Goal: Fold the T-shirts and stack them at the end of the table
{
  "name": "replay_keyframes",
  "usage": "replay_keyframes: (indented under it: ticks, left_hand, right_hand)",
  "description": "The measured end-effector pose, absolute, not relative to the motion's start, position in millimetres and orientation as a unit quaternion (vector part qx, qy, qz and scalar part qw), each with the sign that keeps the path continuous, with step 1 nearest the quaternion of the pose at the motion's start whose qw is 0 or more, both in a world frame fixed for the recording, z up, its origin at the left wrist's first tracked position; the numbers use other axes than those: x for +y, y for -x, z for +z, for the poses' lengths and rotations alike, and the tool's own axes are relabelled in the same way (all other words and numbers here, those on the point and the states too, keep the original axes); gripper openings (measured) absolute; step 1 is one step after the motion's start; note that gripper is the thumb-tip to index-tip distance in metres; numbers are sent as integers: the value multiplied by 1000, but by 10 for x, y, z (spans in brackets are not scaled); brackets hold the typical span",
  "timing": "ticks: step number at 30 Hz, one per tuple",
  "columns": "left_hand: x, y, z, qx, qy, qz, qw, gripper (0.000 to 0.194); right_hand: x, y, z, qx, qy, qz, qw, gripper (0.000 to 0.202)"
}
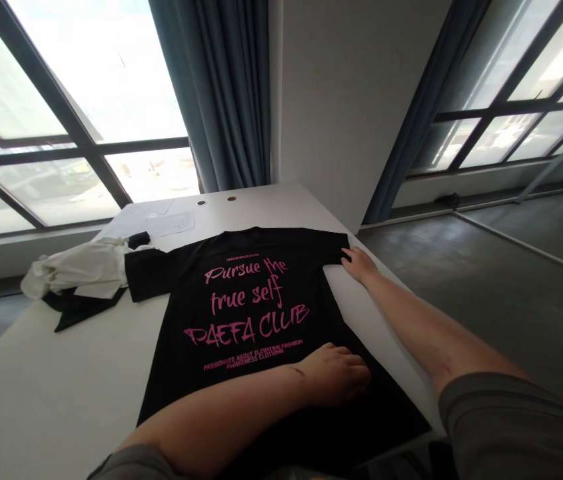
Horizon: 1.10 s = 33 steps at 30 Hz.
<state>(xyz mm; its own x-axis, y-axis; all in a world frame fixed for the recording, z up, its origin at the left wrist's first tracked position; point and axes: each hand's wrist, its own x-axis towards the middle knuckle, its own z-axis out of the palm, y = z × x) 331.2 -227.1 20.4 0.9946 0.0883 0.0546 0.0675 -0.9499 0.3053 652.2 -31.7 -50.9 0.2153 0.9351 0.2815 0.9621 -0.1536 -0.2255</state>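
A black T-shirt with pink lettering (248,300) lies spread on the white table, its neck toward the far end. My left hand (336,375) rests on the lower right part of the shirt; its fingers are curled together, and whether cloth is pinched under them is hidden. My right hand (360,265) is at the edge of the right sleeve, with its fingertips closed on the cuff. The left sleeve (148,273) lies out flat toward a white and black bundle of cloth.
The white and black cloth bundle (84,270) lies at the table's left. Papers (171,223) and two round holes are near the far end of the white table (6,393). Beyond stand a pillar (341,100), blue curtains (221,100) and windows.
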Motion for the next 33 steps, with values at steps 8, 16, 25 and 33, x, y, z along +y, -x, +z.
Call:
replay_keyframes:
  ticks: [8,16,25,33]
  left_hand:
    - [-1612,-2512,406,274,-947,99,135,37]
    - [-267,-1273,-2,563,-825,22,28,59]
    - [337,-1118,-223,652,-753,60,62,68]
    - [359,-1089,-293,656,-746,87,70,69]
  right_hand:
    - [-382,-6480,-481,-585,784,-77,195,51]
    - [-387,-5442,-233,-635,747,-66,188,49]
    - [-1024,-4549,-380,-669,738,41,76,69]
    - [-1864,-4749,-394,-642,764,-26,60,62]
